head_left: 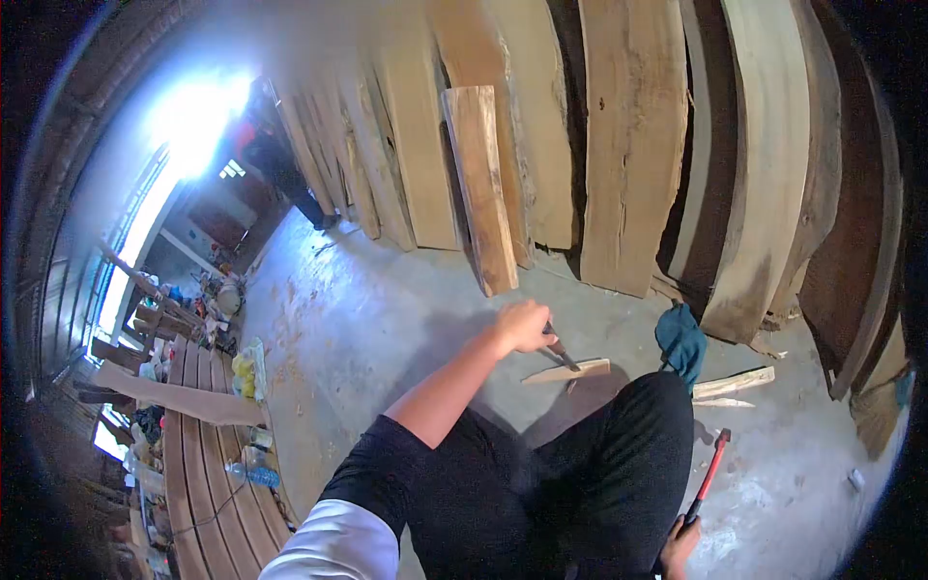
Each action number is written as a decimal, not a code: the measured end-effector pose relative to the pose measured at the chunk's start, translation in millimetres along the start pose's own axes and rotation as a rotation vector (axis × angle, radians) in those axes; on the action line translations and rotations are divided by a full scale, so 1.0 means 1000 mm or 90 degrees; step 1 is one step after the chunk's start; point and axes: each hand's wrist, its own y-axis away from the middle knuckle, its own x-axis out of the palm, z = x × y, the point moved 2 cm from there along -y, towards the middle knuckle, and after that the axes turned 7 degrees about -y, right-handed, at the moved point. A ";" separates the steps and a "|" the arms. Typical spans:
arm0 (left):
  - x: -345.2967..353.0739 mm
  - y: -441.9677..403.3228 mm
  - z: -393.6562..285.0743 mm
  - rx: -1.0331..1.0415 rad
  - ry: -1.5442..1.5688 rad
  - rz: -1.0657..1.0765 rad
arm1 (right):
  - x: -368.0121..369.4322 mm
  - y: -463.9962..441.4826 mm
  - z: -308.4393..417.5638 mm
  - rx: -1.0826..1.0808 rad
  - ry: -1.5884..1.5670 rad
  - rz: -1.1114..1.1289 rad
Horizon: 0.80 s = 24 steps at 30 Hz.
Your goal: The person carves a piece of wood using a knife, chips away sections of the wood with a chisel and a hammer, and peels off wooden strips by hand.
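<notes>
My left hand (523,326) is closed round the handle of what looks like a chisel (561,352). Its lower end meets a small, pointed piece of wood (592,367) lying on the concrete floor. Beside my right knee, my right hand (679,549) grips the black lower handle of a hammer (711,476), whose red shaft points up and away from me. The hammer's head is apart from the chisel. My right hand is partly cut off by the lower frame edge.
Tall wooden slabs (633,145) lean along the wall, with a shorter board (480,193) in front. A teal cloth (682,343) and split wood pieces (735,383) lie right of my knee. A slatted bench (193,464) stands left; a person (275,159) is farther back.
</notes>
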 end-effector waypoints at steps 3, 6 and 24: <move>0.013 -0.007 0.000 0.000 -0.019 0.036 | -0.011 -0.005 0.027 -0.015 0.012 0.047; 0.015 -0.009 -0.002 -0.023 -0.015 0.065 | -0.007 -0.005 0.017 0.096 -0.065 0.124; 0.049 0.045 -0.014 -0.038 0.084 -0.101 | 0.010 -0.002 -0.025 0.204 0.100 0.150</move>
